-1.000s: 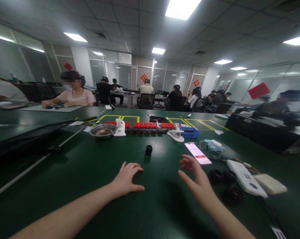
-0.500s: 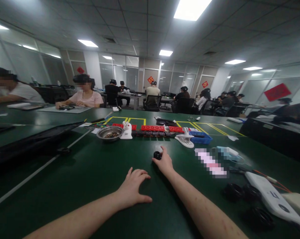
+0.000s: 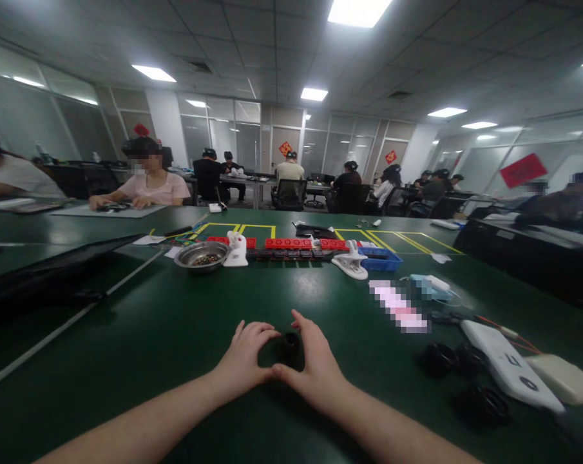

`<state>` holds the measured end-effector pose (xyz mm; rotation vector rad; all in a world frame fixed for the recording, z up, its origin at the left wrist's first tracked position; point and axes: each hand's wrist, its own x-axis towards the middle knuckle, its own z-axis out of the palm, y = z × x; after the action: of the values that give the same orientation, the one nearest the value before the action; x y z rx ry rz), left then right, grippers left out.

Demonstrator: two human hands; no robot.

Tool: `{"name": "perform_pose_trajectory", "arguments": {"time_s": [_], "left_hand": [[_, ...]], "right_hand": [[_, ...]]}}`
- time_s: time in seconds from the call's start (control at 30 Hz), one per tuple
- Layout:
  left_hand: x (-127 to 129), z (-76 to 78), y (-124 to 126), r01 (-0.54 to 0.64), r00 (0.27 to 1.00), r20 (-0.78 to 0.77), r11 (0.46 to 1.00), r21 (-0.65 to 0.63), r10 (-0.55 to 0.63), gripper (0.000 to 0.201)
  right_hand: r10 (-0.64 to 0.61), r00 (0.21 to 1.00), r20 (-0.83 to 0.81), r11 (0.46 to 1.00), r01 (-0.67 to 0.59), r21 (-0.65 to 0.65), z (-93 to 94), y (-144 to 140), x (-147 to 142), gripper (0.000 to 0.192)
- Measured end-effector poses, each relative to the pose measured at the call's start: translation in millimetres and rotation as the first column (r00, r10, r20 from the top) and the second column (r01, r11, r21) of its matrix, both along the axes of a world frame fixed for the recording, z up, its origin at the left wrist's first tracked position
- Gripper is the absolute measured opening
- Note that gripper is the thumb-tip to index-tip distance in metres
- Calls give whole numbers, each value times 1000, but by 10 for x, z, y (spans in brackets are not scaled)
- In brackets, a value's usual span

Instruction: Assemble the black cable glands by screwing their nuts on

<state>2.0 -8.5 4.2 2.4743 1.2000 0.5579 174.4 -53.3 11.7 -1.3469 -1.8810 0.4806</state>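
Observation:
A small black round part (image 3: 288, 346), dark and slightly blurred, stands on the green table between my hands; I cannot make out its exact kind. My left hand (image 3: 243, 356) curves around its left side, fingers apart from the thumb, fingertips close to the part's upper edge. Around the right side is my right hand (image 3: 317, 361), index finger raised and thumb stretched out to the left below the part. The two thumb tips meet or nearly meet in front of it. Whether any finger touches the part is hard to see.
Ahead stand a metal bowl (image 3: 201, 256) of small parts, white clips (image 3: 352, 261), a red strip (image 3: 288, 243) and a blue tray (image 3: 382, 259). To the right lie several black round parts (image 3: 482, 406) and a white device (image 3: 511, 364). Other people sit beyond the table.
My right hand has brought the black part back toward me and its grip has loosened. The left hand has moved slightly left, and both hands now surround the part. The view has shifted slightly.

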Motion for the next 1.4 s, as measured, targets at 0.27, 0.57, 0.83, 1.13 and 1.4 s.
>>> {"name": "perform_pose_trajectory", "arguments": {"time_s": [0.27,0.57,0.83,1.13,1.4], "left_hand": [[20,60,-10,40,999,-16,999,-36,-40,37],[9,29,21,34,999,-26,997,-62,-36,34],[23,53,10,34,999,-28,997,-69,-36,35],[15,43,7,40,999,-29,998,-53,-41,36],[13,44,14,44,998,-34,997,-65,-47,35]], "right_hand": [[112,992,-53,992,-108,67,-30,59,-178,50],[69,996,53,990,-75,115,2,27,-143,69],[129,990,55,986,-134,98,-12,29,-125,67],[171,984,42,979,-175,102,-20,25,-125,71],[106,994,-10,990,-104,97,-33,-11,-155,64]]}}
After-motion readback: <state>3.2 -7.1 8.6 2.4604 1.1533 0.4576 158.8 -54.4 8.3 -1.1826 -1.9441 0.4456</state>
